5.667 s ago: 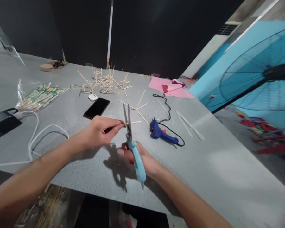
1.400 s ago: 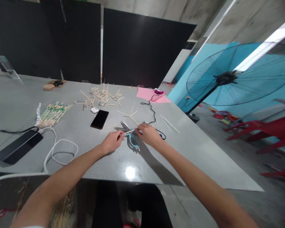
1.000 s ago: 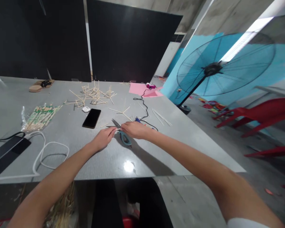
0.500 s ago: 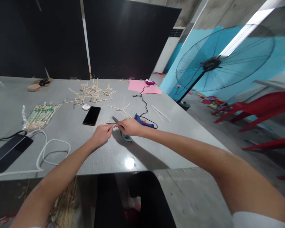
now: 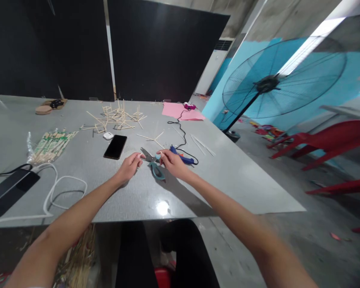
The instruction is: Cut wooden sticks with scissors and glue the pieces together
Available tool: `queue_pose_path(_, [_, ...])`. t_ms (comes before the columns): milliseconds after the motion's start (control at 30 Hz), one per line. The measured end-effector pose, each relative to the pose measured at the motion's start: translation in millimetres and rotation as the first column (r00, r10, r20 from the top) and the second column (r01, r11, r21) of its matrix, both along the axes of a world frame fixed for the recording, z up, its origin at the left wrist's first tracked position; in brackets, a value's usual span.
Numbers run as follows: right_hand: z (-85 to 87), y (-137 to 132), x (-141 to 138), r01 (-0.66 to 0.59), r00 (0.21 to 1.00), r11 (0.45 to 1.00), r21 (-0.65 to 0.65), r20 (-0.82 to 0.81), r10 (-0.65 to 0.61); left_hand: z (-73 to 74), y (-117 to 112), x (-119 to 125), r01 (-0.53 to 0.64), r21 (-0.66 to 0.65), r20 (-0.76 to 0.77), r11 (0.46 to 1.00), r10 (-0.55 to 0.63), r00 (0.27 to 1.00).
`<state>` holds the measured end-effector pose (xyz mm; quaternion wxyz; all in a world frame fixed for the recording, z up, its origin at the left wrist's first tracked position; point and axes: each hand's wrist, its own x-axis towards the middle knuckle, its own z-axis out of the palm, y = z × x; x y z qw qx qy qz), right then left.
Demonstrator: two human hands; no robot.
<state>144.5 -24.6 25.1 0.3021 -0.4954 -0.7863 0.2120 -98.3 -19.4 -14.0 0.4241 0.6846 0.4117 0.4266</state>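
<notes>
My left hand (image 5: 128, 167) rests low over the grey table (image 5: 234, 176) with its fingertips pinched together; what they hold is too small to make out. My right hand (image 5: 171, 161) is a short gap to its right, fingers curled in a pinch by the scissors' handle. Blue-handled scissors (image 5: 153, 165) lie on the table between the two hands, blades pointing away to the left. A blue glue gun (image 5: 183, 159) with a black cord lies just behind my right hand.
A black phone (image 5: 115, 146) and a white earbud case (image 5: 108, 136) lie beyond my left hand. Farther back are a heap of joined wooden sticks (image 5: 117, 118), a bagged stick bundle (image 5: 50, 145), pink paper (image 5: 180, 111), a dark device (image 5: 7, 191) and white cable (image 5: 59, 191). A large fan (image 5: 276, 84) stands right.
Earlier my right hand cut a stick with the scissors. They now lie on the table. My two hands, pinching together half a second ago, have drawn slightly apart.
</notes>
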Motion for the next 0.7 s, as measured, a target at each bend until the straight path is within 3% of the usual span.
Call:
queue_pose_path(67, [-7.9, 0.8, -12.0, -0.047, 0.984, 0.999, -0.023, -0.175, 0.043, 0.7, -0.6, 1.6, 0.02, -0.048, 0.05, 0.999, -0.018, 0.999])
queue_pose_path(167, [-12.0, 8.9, -24.7, -0.097, 0.946, 0.995, -0.013, -0.312, 0.088, 4.0, -3.1, 3.5, 0.035, -0.072, 0.087, 0.997, -0.029, 0.996])
queue_pose_path(333, [-17.1, 7.2, -20.1, -0.038, 0.928, 0.996, -0.077, -0.373, 0.007, 6.4, -11.1, 8.1, 0.068, -0.074, 0.134, 0.995, -0.057, 0.989])
queue_pose_path(467, [-15.1, -13.6, -13.9, -0.116, 0.868, 0.964, -0.239, -0.497, -0.019, 3.9, -18.0, 11.9, 0.085, -0.089, 0.126, 0.992, -0.074, 0.989])
queue_pose_path(700, [-17.4, -17.7, -17.3, -0.186, 0.83, 0.968, -0.171, -0.554, 0.062, 8.2, -25.5, 15.1, 0.086, 0.039, -0.04, 0.996, -0.084, 0.996])
